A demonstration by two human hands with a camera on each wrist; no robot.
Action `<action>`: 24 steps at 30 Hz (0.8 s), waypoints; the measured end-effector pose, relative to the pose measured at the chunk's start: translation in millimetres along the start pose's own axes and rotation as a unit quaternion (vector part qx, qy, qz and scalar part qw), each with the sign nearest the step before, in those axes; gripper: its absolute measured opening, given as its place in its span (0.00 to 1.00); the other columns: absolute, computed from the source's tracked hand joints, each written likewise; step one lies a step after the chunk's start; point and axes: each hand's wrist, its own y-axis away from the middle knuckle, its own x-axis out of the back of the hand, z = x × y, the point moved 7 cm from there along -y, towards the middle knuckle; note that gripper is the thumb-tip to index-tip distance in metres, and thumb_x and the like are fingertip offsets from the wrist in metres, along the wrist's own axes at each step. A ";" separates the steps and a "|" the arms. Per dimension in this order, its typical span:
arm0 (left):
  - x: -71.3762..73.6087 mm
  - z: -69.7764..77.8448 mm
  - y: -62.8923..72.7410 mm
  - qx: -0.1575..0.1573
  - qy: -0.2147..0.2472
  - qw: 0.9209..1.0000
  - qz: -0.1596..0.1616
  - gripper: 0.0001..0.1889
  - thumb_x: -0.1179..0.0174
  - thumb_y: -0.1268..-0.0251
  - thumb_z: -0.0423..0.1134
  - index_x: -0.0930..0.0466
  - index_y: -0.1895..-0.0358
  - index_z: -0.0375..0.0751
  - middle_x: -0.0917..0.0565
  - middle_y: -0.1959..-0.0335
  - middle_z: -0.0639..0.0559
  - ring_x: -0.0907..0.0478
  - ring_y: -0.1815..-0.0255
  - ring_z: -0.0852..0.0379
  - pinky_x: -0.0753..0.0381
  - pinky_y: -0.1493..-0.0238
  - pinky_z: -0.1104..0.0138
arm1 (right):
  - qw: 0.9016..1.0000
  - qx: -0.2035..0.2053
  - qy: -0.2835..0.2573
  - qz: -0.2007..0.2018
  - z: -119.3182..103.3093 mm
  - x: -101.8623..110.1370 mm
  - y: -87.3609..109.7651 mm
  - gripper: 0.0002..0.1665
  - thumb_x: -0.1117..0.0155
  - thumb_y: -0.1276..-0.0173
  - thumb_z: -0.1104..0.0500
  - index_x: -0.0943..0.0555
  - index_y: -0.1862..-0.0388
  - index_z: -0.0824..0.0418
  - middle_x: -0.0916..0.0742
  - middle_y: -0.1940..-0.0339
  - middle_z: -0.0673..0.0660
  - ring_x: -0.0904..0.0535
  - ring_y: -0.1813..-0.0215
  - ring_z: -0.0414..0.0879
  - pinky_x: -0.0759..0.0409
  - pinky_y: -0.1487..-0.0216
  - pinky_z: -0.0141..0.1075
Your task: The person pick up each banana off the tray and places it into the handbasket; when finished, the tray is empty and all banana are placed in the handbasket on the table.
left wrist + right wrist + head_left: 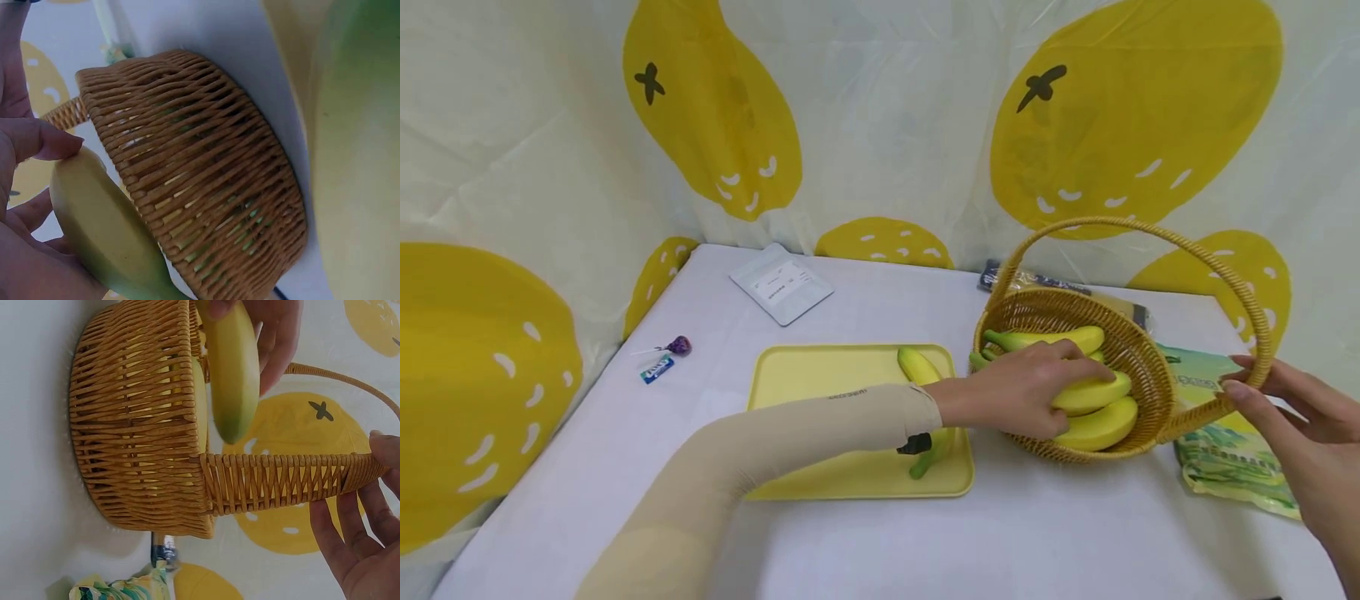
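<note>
My left hand (pixel 1026 390) reaches across to the wicker basket (pixel 1150 392). In the left wrist view its thumb and fingers grip a yellow banana (pixel 103 219) with a green end. The right wrist view has this banana above the basket's rim. More bananas (pixel 1097 427) lie inside, partly hidden by the left hand. At the right, my right hand (pixel 1303 417) pinches the basket's arched handle (pixel 1206 250) between thumb and fingers. Another banana (pixel 919 365) lies on the yellow tray (pixel 827 367), its middle covered by the left forearm.
Behind the basket lies a dark-ended clear packet (pixel 1037 282). A green printed bag (pixel 1232 450) is to its right. A silver pouch (pixel 782 283) lies at the back. A wrapped lollipop (pixel 679 346) and a small blue packet (pixel 657 369) lie at the left. Fruit-patterned cloth (pixel 887 125) hangs behind.
</note>
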 end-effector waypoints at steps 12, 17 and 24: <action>-15.2 21.5 -28.4 -0.017 -0.061 0.998 -0.029 0.36 0.39 0.30 0.38 0.35 0.18 0.58 0.29 0.35 0.59 0.33 0.48 0.65 0.34 0.51 0.76 | 0.999 -0.018 0.034 0.006 1.6 -0.8 0.2 0.24 0.41 0.28 0.81 0.22 0.33 0.78 0.14 0.48 0.50 0.20 0.44 0.41 0.26 0.45 0.19; -20.8 22.4 -35.1 -0.010 -0.101 0.994 -0.035 0.37 0.39 0.30 0.40 0.37 0.17 0.57 0.30 0.32 0.57 0.31 0.44 0.65 0.34 0.47 0.76 | 0.999 -0.010 -0.052 0.011 0.8 -1.6 -1.6 0.26 0.42 0.31 0.85 0.23 0.34 0.81 0.13 0.46 0.55 0.18 0.45 0.43 0.24 0.45 0.22; -26.3 21.9 -33.0 0.008 -0.134 0.990 -0.031 0.34 0.38 0.27 0.47 0.34 0.19 0.57 0.27 0.48 0.62 0.33 0.55 0.65 0.34 0.56 0.75 | 0.999 -0.012 -0.034 0.011 2.0 0.8 -0.4 0.25 0.42 0.30 0.84 0.23 0.34 0.81 0.13 0.46 0.54 0.20 0.43 0.43 0.26 0.44 0.21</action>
